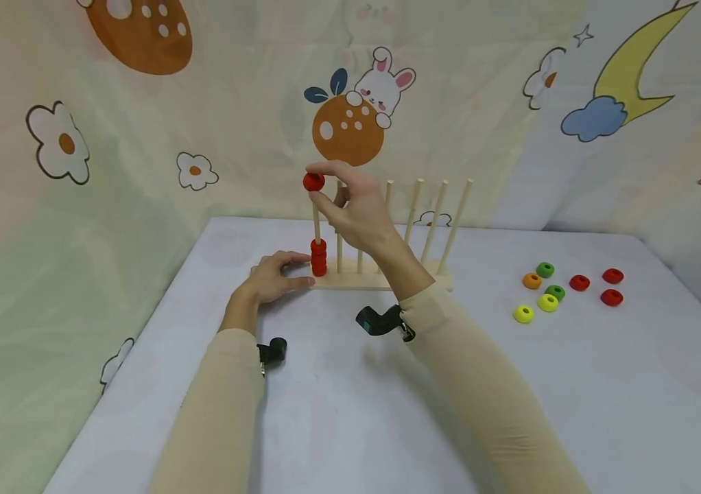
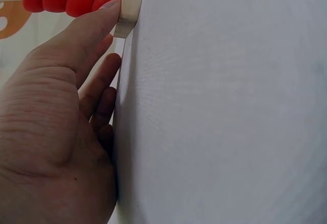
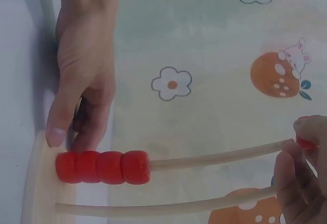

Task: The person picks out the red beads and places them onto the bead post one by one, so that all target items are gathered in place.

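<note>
Right hand: thumb and index pinch a red bead at the top of the left-end peg; can't tell if it touches the tip. Left hand: thumb and fingers grip base at its left end, beside four stacked red beads. Base sits near desk far edge; eight loose beads toward right edge.

No legible text, no readable labels, no numbers
</note>
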Available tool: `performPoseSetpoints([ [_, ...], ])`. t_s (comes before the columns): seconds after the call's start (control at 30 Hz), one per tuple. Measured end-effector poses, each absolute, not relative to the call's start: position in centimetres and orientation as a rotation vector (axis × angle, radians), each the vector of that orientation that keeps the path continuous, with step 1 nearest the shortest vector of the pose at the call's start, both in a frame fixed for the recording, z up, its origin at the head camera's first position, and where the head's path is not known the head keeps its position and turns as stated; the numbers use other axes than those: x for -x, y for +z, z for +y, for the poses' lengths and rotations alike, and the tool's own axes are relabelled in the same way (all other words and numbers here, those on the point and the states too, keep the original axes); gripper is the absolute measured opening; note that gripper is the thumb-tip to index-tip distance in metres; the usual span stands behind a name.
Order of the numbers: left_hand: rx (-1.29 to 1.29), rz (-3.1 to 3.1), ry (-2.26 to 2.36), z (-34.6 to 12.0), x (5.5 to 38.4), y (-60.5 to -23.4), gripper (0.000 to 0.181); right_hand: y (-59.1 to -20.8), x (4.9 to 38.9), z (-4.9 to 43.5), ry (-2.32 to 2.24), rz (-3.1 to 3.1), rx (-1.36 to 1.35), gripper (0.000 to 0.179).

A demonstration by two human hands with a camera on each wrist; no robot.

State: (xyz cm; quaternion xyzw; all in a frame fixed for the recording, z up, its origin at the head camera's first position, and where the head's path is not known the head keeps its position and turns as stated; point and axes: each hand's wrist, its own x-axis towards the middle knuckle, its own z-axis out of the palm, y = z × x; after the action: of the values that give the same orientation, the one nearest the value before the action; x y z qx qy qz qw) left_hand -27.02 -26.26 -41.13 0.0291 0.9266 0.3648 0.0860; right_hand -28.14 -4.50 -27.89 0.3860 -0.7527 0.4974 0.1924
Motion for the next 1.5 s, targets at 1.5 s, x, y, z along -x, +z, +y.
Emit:
performPoseSetpoints([
  [1.5,-0.028,2.756,1.079,-26.0,27.1,-41.3,0.059,-29.5,26.5,-0.9,1.275,-1.989,-1.251,0.027],
])
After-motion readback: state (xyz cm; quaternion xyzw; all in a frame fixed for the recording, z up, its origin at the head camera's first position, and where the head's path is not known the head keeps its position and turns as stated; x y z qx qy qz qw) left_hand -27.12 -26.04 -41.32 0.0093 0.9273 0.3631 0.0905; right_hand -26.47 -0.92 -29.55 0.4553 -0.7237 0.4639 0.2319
